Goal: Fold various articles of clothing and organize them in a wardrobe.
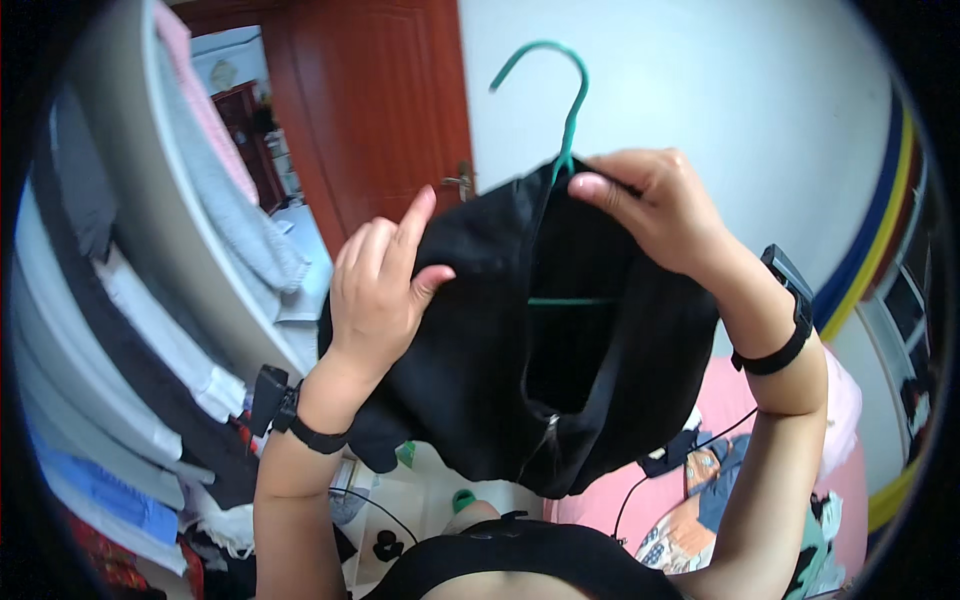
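A black zip-front garment [472, 360] hangs on a green clothes hanger [577, 97] in front of me. The hanger's hook rises out of the neck opening, and its bottom bar shows through the open front. A silver zipper pull hangs at the lower end of that opening. My right hand [660, 202] pinches the cloth beside the hook, thumb in front. At the garment's left shoulder is my left hand [382, 285], its index finger and thumb spread apart. Whether it touches the cloth is hard to tell.
Several clothes hang in an open wardrobe [217, 247] on the left. Behind the garment stands a brown wooden door [375, 97] with a metal handle [461, 180]. Loose clothes [697, 487] lie on a pink bed [592, 517] at lower right. Thin black cables [375, 506] run near both arms.
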